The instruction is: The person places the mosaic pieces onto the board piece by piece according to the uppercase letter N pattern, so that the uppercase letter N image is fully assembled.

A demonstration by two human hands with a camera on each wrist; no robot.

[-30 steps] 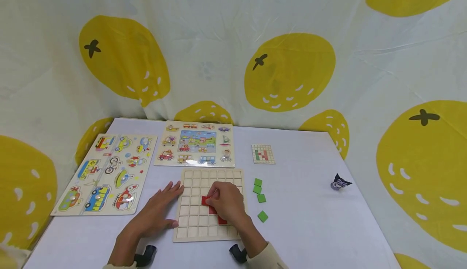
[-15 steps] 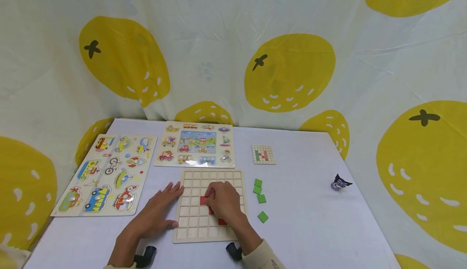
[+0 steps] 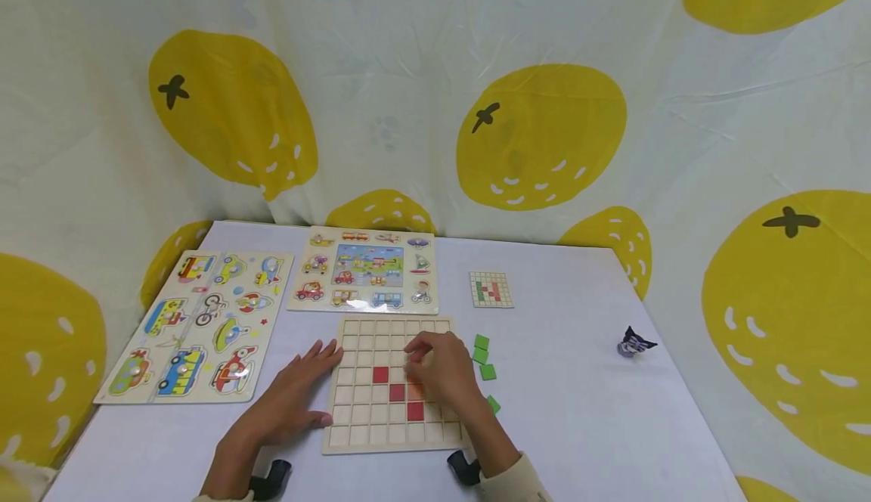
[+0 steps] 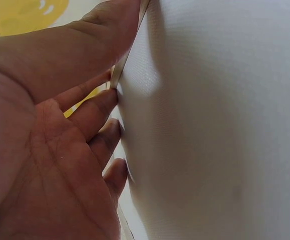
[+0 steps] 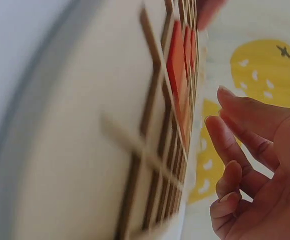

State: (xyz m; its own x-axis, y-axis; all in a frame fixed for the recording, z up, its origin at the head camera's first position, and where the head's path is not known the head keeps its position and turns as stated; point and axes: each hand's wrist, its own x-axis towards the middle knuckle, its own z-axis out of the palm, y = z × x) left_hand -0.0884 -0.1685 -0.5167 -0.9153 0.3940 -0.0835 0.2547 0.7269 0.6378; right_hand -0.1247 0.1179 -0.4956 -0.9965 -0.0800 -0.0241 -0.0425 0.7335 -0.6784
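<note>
A wooden grid board (image 3: 359,434) lies in front of me. Three red square tiles run diagonally across its cells, one of them a red tile (image 3: 380,375). Beside the middle one, an orange-looking patch (image 3: 415,392) shows partly under my right hand. My left hand (image 3: 291,400) lies with fingers spread, thumb and fingertips at the board's left edge. Over the board's right half is my right hand (image 3: 442,372); in the right wrist view its thumb and fingers bend loosely, nothing between them. Several green tiles (image 3: 488,372) lie right of the board, one partly behind my right wrist.
A small pattern card (image 3: 491,289) with coloured squares lies behind the green tiles. Two picture puzzles, a vehicle puzzle (image 3: 197,328) and a framed scene puzzle (image 3: 364,269), sit left and behind the board. A small dark crumpled thing (image 3: 635,342) is at the far right.
My right hand has come away from the leftmost red tile and moved to the right, leaving the three red tiles in plain view. My left hand has stayed in place.
</note>
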